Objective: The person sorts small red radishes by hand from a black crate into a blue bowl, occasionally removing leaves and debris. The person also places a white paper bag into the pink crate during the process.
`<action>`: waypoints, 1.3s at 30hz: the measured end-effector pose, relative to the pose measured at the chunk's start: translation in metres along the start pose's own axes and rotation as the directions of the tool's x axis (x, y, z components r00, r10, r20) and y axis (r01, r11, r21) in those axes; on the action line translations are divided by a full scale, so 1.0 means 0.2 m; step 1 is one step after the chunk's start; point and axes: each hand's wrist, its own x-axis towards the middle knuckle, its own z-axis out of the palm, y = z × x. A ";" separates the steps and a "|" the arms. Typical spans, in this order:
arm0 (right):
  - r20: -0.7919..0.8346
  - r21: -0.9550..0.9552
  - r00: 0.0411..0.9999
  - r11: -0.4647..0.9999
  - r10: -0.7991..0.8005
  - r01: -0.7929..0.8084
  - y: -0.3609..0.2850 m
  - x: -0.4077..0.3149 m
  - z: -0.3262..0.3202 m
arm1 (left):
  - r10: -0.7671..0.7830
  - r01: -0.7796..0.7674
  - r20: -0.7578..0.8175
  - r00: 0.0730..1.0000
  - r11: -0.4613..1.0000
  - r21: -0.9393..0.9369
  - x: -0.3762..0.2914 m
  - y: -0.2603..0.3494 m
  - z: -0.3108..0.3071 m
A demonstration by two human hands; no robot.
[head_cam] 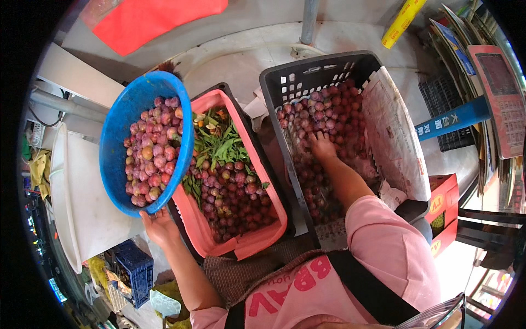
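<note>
A blue plastic basin holding many red-purple plums is tilted at the left. At its lower rim is my left hand, with its fingers under and against the rim. My right hand reaches into a black plastic crate and rests on the plums there; its fingertips are partly hidden among the fruit. Printed paper lines that crate's right side. Between the basin and the black crate stands a crate with a coral-red lining, holding plums and green leaves.
A scale's display panel on a blue post stands at the right, near flattened cardboard and a red fruit box. A dark blue crate sits at lower left. A metal pole rises beyond the crates.
</note>
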 end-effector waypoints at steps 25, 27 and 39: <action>-0.540 0.733 0.788 0.296 -0.296 0.613 -1.91 -0.09 -1.14 | -0.058 0.057 0.039 0.998 0.998 0.012 0.02 -0.04 0.05; -0.689 0.661 0.647 0.084 -0.326 0.746 -1.68 -0.10 -1.16 | -0.051 0.051 0.024 0.998 0.999 0.016 -0.01 0.02 0.01; 0.104 0.277 0.994 0.958 0.045 -0.073 -0.07 0.10 -0.07 | 0.019 -0.018 -0.041 0.999 1.000 0.024 -0.01 0.00 0.04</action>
